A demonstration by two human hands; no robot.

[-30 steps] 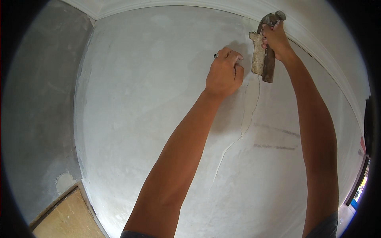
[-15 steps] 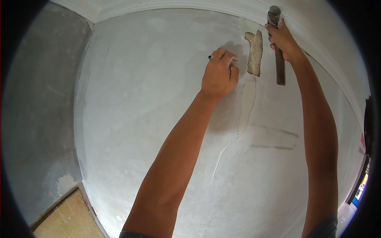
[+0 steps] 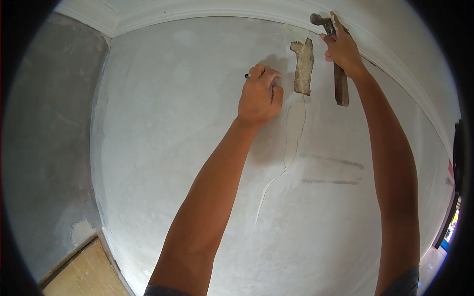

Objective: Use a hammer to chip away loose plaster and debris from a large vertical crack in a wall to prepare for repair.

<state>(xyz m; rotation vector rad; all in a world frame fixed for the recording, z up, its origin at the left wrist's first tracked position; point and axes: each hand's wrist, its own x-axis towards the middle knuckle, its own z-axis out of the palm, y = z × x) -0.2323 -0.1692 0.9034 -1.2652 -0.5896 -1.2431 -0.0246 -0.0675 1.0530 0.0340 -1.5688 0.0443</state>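
Note:
My right hand [image 3: 344, 52] grips a hammer [image 3: 341, 86] by its dark handle. One finger stretches up beside the hammer's metal head [image 3: 322, 20], which points left near the top of the wall. To its left, a rough strip of plaster is broken out of the wall, leaving an upright hole [image 3: 304, 69] with a jagged edge. My left hand [image 3: 259, 96], wearing a ring with a dark stone, is raised left of the hole with curled, dusty fingers. Whatever those fingers may hold is hidden. Below the hole, a crack [image 3: 285, 169] runs down the wall.
The pale grey wall [image 3: 173, 123] carries two dark smudges [image 3: 331, 182] right of the crack. White moulding [image 3: 197, 12] borders its top. At left stands a darker grey wall [image 3: 44, 123], with a wooden panel [image 3: 86, 269] in a frame below.
The view has shifted slightly, so the wall and hands appear farther left. In my right hand, the hammer's head has tilted left toward the hole. My left hand keeps its curled pose.

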